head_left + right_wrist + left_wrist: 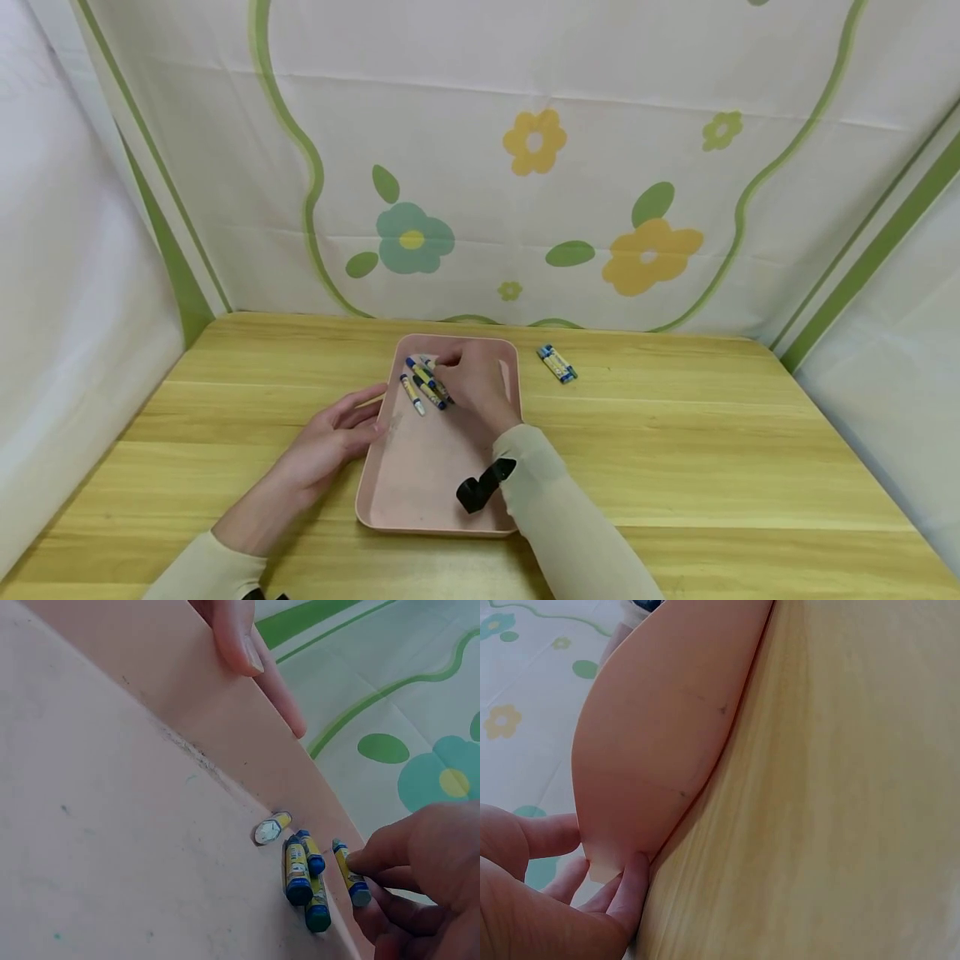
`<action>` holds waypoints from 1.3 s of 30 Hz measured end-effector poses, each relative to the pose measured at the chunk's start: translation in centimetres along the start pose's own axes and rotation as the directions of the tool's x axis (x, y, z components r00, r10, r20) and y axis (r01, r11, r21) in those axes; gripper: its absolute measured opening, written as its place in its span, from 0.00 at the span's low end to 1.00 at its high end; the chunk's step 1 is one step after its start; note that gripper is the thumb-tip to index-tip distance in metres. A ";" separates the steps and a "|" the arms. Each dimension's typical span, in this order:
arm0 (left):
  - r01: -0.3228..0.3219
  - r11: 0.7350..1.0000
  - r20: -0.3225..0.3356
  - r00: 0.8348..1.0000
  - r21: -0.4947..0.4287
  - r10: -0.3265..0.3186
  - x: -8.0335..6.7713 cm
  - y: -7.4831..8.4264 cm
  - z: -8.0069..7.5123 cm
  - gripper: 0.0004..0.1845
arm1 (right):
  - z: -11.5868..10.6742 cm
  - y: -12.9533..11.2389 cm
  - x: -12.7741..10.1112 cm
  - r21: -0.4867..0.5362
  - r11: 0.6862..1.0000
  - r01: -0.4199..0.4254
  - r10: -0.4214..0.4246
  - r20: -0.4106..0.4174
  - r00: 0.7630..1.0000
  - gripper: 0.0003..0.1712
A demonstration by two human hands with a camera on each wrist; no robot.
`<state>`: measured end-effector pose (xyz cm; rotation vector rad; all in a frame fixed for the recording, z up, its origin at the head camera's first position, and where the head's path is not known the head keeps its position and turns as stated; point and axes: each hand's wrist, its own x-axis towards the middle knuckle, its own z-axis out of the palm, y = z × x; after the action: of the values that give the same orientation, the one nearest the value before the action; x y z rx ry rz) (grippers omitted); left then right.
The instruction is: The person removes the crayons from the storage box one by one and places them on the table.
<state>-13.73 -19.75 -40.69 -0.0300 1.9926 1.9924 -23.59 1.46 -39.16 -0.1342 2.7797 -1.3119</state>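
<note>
Pinching crayon (350, 873), right hand (472, 379); left hand (333, 437) steadying tray (420, 475).

- Pink tray (420, 483): shallow, rounded corners, lying flat on the wooden table, its long side running away from the person.
- Crayons (422, 383): several short sticks with blue-and-yellow wrappers, clustered at the tray's far end, lying flat, roughly parallel.

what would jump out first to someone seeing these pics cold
A pink tray sits mid-table on the wooden table, with a small cluster of blue-and-yellow crayons at its far end. The right hand reaches into that cluster and pinches one crayon, while the left hand rests against the tray's left rim. Two more crayons lie on the table to the right of the tray, before a flowered cloth backdrop.
</note>
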 end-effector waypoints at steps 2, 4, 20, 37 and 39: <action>0.000 1.000 -0.002 1.000 -0.002 0.000 0.1 0.0 0.0 0.35 | 0.0 0.0 -0.1 0.009 1.000 0.016 -0.016 0.002 1.000 0.07; -0.001 1.000 -0.001 1.000 -0.001 0.001 0.1 -0.1 -0.1 0.35 | -0.1 -0.1 -0.1 0.018 1.000 0.023 -0.023 -0.001 1.000 0.07; -0.004 1.000 0.003 1.000 0.001 0.004 0.0 -0.1 0.0 0.35 | -0.8 -0.6 -0.6 0.073 0.996 0.044 -0.046 0.031 0.998 0.08; -0.007 1.000 0.003 1.000 -0.006 0.007 -0.1 0.0 0.2 0.36 | -1.2 -0.8 -0.6 0.118 0.992 0.035 -0.041 0.048 0.998 0.10; -0.006 1.000 0.002 1.000 -0.008 0.006 -0.1 0.0 0.2 0.36 | -1.3 -1.0 -0.7 0.127 0.992 0.023 -0.029 0.044 0.999 0.10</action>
<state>-13.57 -19.55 -40.61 -0.0244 1.9858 2.0030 -22.99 1.85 -37.53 -0.1912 2.6563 -1.4675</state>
